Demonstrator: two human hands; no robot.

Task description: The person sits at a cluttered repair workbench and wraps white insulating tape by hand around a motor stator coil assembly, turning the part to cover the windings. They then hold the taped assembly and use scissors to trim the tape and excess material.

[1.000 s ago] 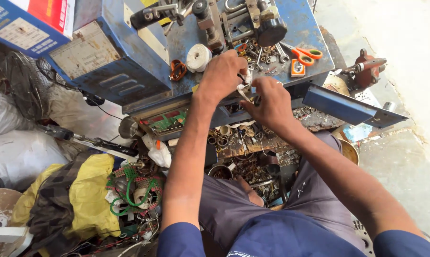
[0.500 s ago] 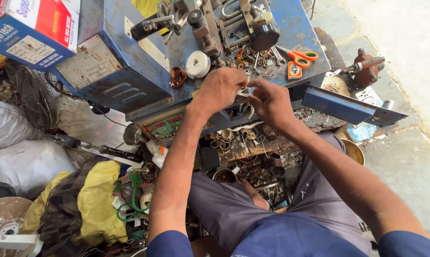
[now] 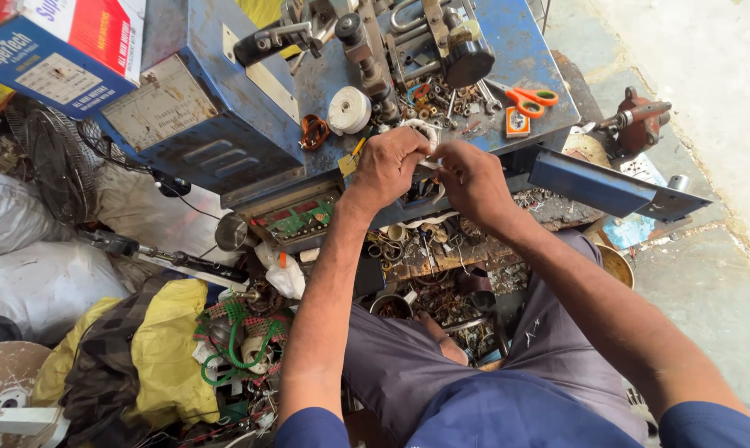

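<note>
I have one view only, from the camera on the person's head, so nothing is shared with a second view. It looks steeply down over both forearms onto the blue-painted metal machine desk [image 3: 516,50], near enough that the desk fills the upper middle. Below the desk lie the person's own lap and feet; left of it, white sacks [image 3: 35,282].

A cluttered outdoor workshop sits in bright daylight. A pale concrete floor [image 3: 707,66] runs along the right side, sunlit at the far edge. A worn blue metal workbench [image 3: 226,141] fills the far middle. At left lie white sacks [image 3: 35,282], a yellow cloth bundle [image 3: 168,348] and a cardboard box [image 3: 60,50].
</note>
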